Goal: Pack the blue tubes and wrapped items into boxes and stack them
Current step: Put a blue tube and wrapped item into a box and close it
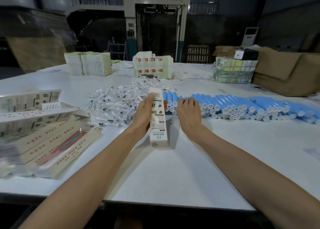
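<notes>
The left hand (145, 110) grips a long, narrow white box (158, 128) by its side, thumb along the upper edge near the barcode and fingers wrapped behind it, holding it just above the table (173, 168) with its near end pointing back toward the person. The right hand (187, 107) rests on the left end of the long row of blue tubes (242, 105), fingers curled down over them; whether it has one pinched cannot be told from here. The tubes lie side by side in a low heap across the right of the table, white caps facing the person. They look rigid, smooth and light, so they will likely roll if nudged and are best taken across the barrel, near the middle. The wrapped items (117, 100) lie in a loose pile just left of the box (clear film, probably slippery and crinkly), each small enough to pinch by its wrapper. The box looks like thin card that would buckle under a hard squeeze, so a light grip along its edges suits it. Flat unfolded cartons (52, 138) fan out at the left.
</notes>
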### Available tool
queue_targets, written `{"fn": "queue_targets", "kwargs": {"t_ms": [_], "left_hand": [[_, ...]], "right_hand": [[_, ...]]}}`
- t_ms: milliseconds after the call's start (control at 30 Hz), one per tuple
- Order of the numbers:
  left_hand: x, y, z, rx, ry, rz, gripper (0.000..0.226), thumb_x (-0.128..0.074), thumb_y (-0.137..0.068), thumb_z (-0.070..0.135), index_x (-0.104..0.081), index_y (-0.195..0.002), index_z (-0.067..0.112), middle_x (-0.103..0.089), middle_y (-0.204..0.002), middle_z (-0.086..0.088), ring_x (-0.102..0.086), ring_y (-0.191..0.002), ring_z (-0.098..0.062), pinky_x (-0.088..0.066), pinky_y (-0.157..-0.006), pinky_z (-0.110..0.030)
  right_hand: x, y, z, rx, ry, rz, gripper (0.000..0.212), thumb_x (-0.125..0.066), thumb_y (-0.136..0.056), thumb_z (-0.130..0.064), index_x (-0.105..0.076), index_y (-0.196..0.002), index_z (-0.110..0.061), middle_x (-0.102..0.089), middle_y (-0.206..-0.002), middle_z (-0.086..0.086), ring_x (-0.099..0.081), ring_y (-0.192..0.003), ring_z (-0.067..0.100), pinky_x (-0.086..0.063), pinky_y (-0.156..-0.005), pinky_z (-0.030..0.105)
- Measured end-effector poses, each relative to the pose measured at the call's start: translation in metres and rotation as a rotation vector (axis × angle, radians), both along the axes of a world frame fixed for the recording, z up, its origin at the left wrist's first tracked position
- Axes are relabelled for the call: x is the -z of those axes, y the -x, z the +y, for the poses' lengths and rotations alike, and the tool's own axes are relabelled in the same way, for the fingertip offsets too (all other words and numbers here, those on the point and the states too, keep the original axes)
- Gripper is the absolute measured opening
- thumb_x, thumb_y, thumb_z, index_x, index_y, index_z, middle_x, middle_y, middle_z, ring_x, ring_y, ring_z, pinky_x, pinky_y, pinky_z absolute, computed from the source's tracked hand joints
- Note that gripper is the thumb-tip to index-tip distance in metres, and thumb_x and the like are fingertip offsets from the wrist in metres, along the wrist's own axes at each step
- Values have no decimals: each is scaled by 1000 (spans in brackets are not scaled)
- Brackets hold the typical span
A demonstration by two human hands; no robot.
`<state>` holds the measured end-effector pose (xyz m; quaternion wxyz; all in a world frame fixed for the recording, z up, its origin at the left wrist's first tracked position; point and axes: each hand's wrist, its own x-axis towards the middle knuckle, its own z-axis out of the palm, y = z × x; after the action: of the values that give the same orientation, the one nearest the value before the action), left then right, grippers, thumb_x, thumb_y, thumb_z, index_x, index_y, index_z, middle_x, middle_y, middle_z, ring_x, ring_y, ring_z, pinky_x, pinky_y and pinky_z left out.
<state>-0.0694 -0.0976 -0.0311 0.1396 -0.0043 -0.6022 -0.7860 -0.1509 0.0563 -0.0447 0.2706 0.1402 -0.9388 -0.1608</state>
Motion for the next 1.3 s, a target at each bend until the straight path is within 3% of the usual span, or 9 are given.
{"fn": "queue_targets", "kwargs": {"t_ms": [233, 367, 467, 567, 733, 833, 967, 1100, 1300], "left_hand": [[-1, -3, 2, 55, 35, 18, 28, -61, -110, 32, -70, -126, 11, -81, -112, -17, -81, -96, -27, -64, -71, -31], [-2, -4, 2, 53, 42, -6, 30, -69, -105, 31, -72, -129, 14, -81, -112, -15, -79, -93, -24, -64, -73, -34], [-5, -6, 1, 59, 28, -18, 33, -76, -99, 33, -75, -128, 17, -80, -116, -16, -77, -96, -26, -62, -82, -39], [-7, -8, 1, 105, 0, 0, 36, -84, -85, 39, -82, -118, 25, -80, -117, -16, -77, -95, -26, -62, -81, -40], [-9, -8, 3, 120, 51, 17, 25, -84, -84, 41, -85, -109, 38, -82, -114, -12, -79, -92, -23, -65, -78, -38], [-10, -8, 3, 136, 91, 42, 30, -84, -87, 42, -83, -116, 35, -81, -116, -13, -79, -97, -26, -63, -85, -42], [-9, -8, 2, 153, 134, 65, 32, -86, -88, 43, -81, -119, 33, -81, -115, -13, -79, -97, -25, -65, -80, -38], [-10, -10, 5, 161, 146, 65, 35, -87, -84, 46, -82, -116, 32, -81, -113, -13, -79, -95, -24, -64, -75, -34], [-8, -10, 7, 123, 173, 87, 24, -76, -101, 35, -79, -123, 27, -81, -116, -14, -79, -102, -27, -65, -79, -37]], "right_hand": [[1, 7, 15, 0, -12, 22, 38, -59, -93, -5, -47, -129, -2, -57, -117, 12, -56, -106, 26, -45, -90, 34], [-7, 15, 29, -26, 104, 65, 30, -54, -98, -3, -53, -128, -1, -58, -118, 12, -57, -107, 26, -44, -93, 34], [-26, 14, 38, -156, 711, -16, 23, -41, -108, -17, -58, -118, -6, -62, -111, 9, -55, -98, 27, -38, -86, 39], [-55, 1, 46, -396, 1615, -470, 28, -42, -111, -26, -64, -116, -11, -67, -105, -3, -54, -94, 19, -43, -76, 33], [-90, -15, 49, -848, 2040, -618, 19, -59, -105, -9, -63, -120, 2, -78, -109, 11, -74, -99, 23, -59, -87, 29], [-105, -17, 42, -909, 2049, -626, 46, -66, -98, -3, -44, -138, 0, -75, -117, 19, -77, -102, 31, -63, -80, 33], [-108, -17, 30, -782, 1774, -643, 66, -70, -93, -2, -29, -141, -21, -64, -125, 18, -77, -98, 28, -65, -80, 39], [-107, -14, 30, -654, 1542, -607, 55, -73, -91, -20, -36, -132, -27, -68, -118, 14, -70, -106, 23, -58, -91, 40], [-105, -20, 28, -563, 1251, -745, 39, -70, -91, -28, -48, -122, -24, -66, -111, 0, -63, -104, 14, -46, -82, 33]]}}
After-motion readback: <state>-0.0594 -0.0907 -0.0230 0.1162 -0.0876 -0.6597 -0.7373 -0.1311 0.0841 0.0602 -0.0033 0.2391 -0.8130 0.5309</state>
